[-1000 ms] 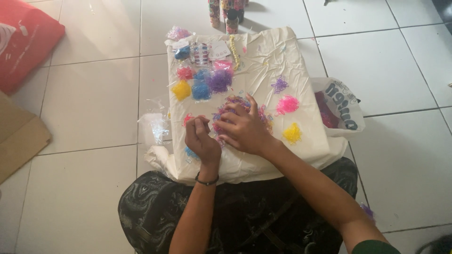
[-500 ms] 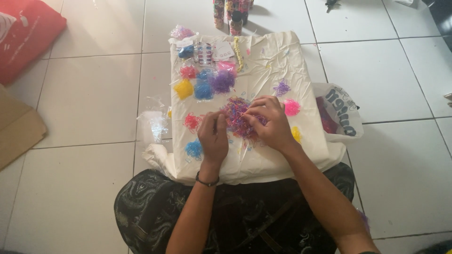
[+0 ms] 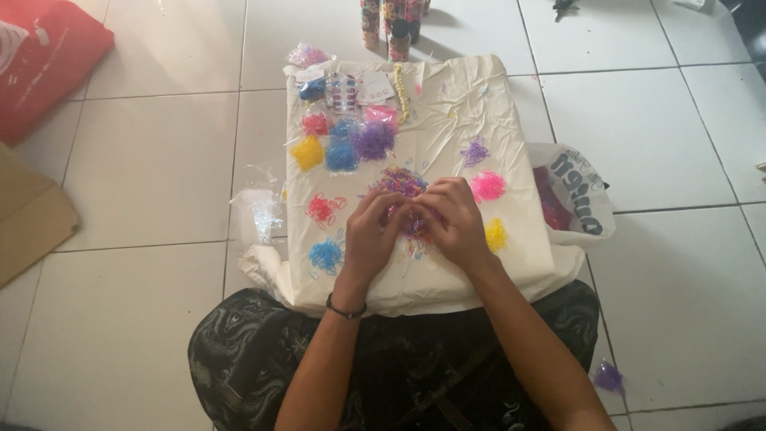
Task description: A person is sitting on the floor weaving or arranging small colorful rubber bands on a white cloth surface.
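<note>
Both hands met over the mixed-colour pile of tiny rubber bands (image 3: 401, 185) at the centre of the cream cloth (image 3: 511, 255), which lay on the white tiled floor (image 3: 144, 160). Left hand (image 3: 369, 239) had fingers curled in, fingertips pinched at the pile's near edge; right hand (image 3: 455, 219) likewise curled, fingertips touching the left's. Whatever they pinched was too small to make out, so couldn't tell if either actually held a band.

Sorted heaps around the hands, all on the cloth:
- red heap (image 3: 323, 210) and blue heap (image 3: 325, 255), just left of the left hand
- pink heap (image 3: 488, 186) and yellow heap (image 3: 495, 235), just right of the right hand
- small purple heap (image 3: 475, 150), further out

Far left corner of the cloth held clear packets of bands (image 3: 343, 140), sorted by colour. Small bottles (image 3: 391, 28) stood beyond the cloth's far edge. White plastic bag (image 3: 578, 191) lay against the cloth's right edge.
</note>
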